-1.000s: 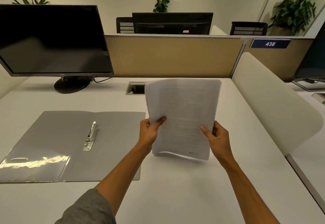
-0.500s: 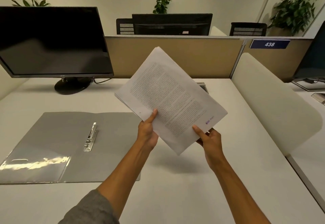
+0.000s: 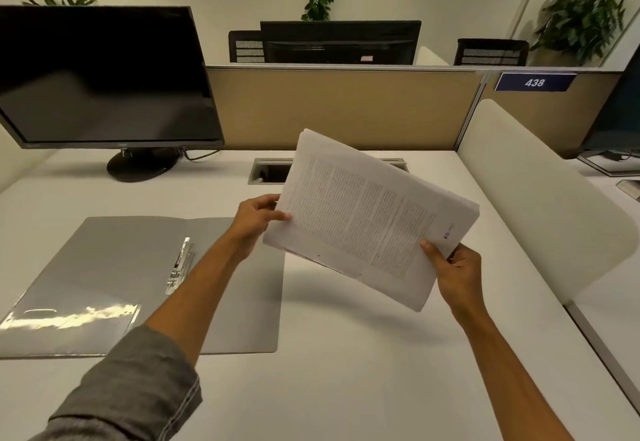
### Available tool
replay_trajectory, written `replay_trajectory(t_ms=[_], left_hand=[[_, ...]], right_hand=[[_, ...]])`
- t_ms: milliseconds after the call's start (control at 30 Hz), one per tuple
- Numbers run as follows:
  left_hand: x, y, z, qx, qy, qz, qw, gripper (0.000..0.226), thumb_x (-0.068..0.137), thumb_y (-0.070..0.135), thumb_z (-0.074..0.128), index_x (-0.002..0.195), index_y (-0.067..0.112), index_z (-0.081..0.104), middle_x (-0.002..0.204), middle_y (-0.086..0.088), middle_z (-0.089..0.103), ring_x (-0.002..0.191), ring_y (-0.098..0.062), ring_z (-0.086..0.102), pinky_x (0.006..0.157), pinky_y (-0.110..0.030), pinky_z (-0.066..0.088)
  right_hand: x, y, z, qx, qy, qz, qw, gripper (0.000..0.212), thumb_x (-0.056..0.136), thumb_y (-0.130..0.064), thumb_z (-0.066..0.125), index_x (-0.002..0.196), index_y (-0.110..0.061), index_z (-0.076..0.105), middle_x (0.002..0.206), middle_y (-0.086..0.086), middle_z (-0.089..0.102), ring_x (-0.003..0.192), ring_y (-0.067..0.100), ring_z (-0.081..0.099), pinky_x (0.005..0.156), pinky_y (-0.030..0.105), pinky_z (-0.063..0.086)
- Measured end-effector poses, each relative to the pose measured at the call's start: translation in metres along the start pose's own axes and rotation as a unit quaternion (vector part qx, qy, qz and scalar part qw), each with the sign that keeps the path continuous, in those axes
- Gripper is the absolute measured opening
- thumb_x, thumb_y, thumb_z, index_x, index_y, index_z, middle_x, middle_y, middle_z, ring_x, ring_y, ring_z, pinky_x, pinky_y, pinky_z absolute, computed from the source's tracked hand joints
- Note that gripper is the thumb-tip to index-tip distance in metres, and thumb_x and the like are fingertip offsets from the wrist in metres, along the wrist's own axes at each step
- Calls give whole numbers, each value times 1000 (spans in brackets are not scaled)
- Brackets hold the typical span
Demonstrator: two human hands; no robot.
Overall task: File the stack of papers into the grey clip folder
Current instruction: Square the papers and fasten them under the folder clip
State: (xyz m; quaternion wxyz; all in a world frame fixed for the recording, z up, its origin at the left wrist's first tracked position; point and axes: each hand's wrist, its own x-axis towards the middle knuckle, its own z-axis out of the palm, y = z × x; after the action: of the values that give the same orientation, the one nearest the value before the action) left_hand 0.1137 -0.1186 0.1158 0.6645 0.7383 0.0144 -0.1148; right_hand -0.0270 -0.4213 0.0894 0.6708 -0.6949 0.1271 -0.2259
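Note:
A stack of printed white papers [image 3: 363,219] is held in the air above the desk, turned roughly sideways with its text lines running diagonally. My left hand [image 3: 254,220] grips its left edge and my right hand [image 3: 453,272] grips its lower right corner. The grey clip folder [image 3: 104,278] lies open flat on the desk to the left, with its metal clip [image 3: 180,264] shut along the spine and a clear pocket on its left flap. My left forearm crosses over the folder's right flap.
A black monitor [image 3: 104,77] stands at the back left. A cable slot [image 3: 270,170] sits in the white desk [image 3: 329,371] behind the papers. A beige partition [image 3: 346,108] runs along the back, and a white curved divider [image 3: 540,198] bounds the right side.
The stack has been rotated clockwise from upright to roughly sideways. My left hand rose to its upper left edge, and my right hand moved out to the right.

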Motion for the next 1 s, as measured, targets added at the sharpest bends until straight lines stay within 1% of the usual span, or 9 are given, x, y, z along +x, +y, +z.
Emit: replay_trajectory(t_ms=[100,233,300,367,500,633,767,900,1000], left_hand=[[0,-4,6,54,-40,2,998,30,81,11,70,109,20,64,112,-5,66,103,-26,60,95,-51,45],[-5,-25,18,-27,-45,16,998,28,83,8,67,105,25,67,112,-4,67,105,-28,61,93,-49,50],[-8,-39,22,-61,-37,28,997,29,84,6,65,104,27,67,112,-4,67,107,-27,61,93,-46,50],[-11,-52,26,-65,-30,27,997,31,85,6,64,111,24,64,114,-3,67,108,-25,60,94,-44,49],[-20,-74,34,-31,-26,-4,999,41,85,17,66,125,17,57,118,-1,64,107,-17,60,100,-43,44],[-26,-87,41,-50,14,-20,998,40,87,23,65,125,12,59,119,-2,64,110,-25,56,103,-49,40],[-29,-85,45,-36,37,-6,999,36,88,26,63,122,15,60,114,0,64,105,-22,58,100,-46,42],[-27,-75,44,-11,39,41,998,25,90,24,60,115,17,63,105,2,68,96,-13,62,93,-38,49],[-24,-60,43,29,39,86,995,15,92,26,57,104,21,65,97,3,67,90,-11,62,85,-35,51]], right_hand=[[-2,3,-2,-23,-2,-13,1000,13,87,-23,66,88,-36,68,82,-25,72,78,0,69,56,10,51],[-9,12,0,-31,7,-19,999,16,87,-24,65,87,-40,68,83,-26,72,79,0,69,58,10,52],[-13,18,1,-29,8,-18,999,19,87,-24,65,90,-43,67,84,-27,71,81,-1,68,58,9,51],[-15,27,0,-34,1,-3,999,18,87,-23,65,92,-41,67,86,-23,72,83,3,69,59,10,52],[-22,51,-3,-66,-35,47,996,13,85,-24,68,96,-30,66,95,-16,70,88,7,68,71,20,57],[-26,60,-4,-76,-43,70,994,13,84,-27,68,91,-38,65,93,-18,68,87,8,66,69,19,52],[-24,58,-4,-81,-53,67,993,14,83,-30,69,91,-40,64,93,-20,68,87,7,66,71,19,53],[-11,31,-11,-71,-23,26,997,22,70,-41,74,91,-36,68,92,-17,71,84,8,71,62,15,56],[11,-4,-20,-120,34,-60,990,40,71,-39,78,108,-30,65,98,-10,71,83,5,70,63,12,54]])
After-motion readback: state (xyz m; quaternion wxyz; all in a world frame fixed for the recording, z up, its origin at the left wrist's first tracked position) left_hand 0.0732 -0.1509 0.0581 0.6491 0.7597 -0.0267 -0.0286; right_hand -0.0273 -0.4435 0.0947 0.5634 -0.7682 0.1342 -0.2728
